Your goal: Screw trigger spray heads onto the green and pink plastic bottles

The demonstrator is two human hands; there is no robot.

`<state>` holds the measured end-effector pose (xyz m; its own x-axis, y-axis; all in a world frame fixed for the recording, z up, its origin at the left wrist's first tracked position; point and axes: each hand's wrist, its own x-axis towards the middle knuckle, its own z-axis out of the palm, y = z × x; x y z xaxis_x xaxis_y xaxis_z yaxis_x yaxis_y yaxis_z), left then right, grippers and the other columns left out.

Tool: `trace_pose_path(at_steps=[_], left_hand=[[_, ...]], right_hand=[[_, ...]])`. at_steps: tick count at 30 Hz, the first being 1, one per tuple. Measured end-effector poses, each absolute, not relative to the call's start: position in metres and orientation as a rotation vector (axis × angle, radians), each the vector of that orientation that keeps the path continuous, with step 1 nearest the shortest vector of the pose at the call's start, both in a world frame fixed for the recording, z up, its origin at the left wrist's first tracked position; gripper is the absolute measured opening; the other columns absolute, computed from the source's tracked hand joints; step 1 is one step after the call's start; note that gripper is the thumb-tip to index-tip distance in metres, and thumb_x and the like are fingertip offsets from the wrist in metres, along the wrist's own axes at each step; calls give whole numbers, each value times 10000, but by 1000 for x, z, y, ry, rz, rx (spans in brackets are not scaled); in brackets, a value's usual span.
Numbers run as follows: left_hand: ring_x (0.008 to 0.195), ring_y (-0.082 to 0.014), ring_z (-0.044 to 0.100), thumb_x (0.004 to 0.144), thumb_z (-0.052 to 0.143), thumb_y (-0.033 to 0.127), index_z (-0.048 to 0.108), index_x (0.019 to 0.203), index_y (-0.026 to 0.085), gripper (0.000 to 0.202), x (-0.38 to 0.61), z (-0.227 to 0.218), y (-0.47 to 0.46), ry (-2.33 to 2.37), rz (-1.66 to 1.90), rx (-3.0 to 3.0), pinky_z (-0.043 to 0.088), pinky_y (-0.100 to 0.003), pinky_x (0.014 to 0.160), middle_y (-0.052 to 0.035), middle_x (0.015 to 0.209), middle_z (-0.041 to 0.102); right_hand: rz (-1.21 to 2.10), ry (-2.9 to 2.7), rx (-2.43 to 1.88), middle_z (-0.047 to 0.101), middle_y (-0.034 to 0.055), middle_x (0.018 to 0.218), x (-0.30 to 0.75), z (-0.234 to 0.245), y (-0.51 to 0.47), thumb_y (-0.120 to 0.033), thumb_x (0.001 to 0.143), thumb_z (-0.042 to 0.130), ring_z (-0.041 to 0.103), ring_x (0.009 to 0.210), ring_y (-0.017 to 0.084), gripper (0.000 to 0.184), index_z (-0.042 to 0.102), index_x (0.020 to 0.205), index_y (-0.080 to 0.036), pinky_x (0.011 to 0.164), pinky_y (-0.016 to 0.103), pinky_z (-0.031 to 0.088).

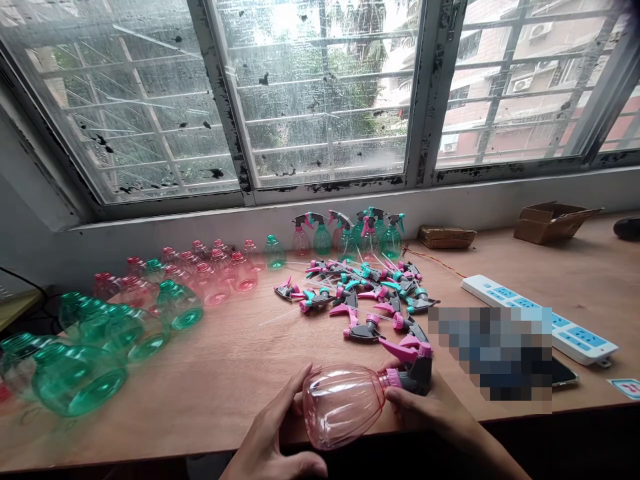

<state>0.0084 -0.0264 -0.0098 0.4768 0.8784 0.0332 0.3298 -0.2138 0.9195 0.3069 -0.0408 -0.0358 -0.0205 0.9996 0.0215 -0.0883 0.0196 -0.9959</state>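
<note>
A pink see-through spray bottle (340,403) lies on its side at the table's near edge. My left hand (273,433) wraps round its base end. My right hand (425,407) grips the neck, where a pink and grey trigger spray head (413,363) sits on the bottle. A pile of loose pink and teal trigger heads (365,297) lies just beyond on the wooden table (240,347).
Green empty bottles (100,347) and pink empty bottles (210,273) stand at the left. Several finished spray bottles (350,237) line the wall below the window. A white power strip (545,317), a phone (563,373) and a cardboard box (553,220) are at the right.
</note>
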Motion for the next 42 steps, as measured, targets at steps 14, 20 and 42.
trace_pose_path(at_steps=[14,20,42], left_hand=[[1434,-349,444,814,765,557,440,1499,375,780,8,-9,-27,970,749,1743,413,-411,1167,-8,1578,478],[1368,-309,536,778,860,359,409,1501,420,855,11,-6,-27,969,760,1731,438,-370,1150,14,1565,496],[1376,-331,525,770,864,364,354,1538,392,922,7,-18,-23,1004,734,1785,439,-411,1158,-20,1580,473]], right_hand=[[1259,-1180,-1103,717,7,687,308,-38,-39,-498,684,883,666,621,206,448,705,957,-190,624,330,558],[1282,-1147,-1104,708,-5,651,308,-38,-40,-487,691,884,657,608,194,451,699,965,-180,626,328,538],[1263,-1170,-1112,721,1,681,308,-37,-41,-453,712,875,665,628,202,407,693,966,-193,635,317,555]])
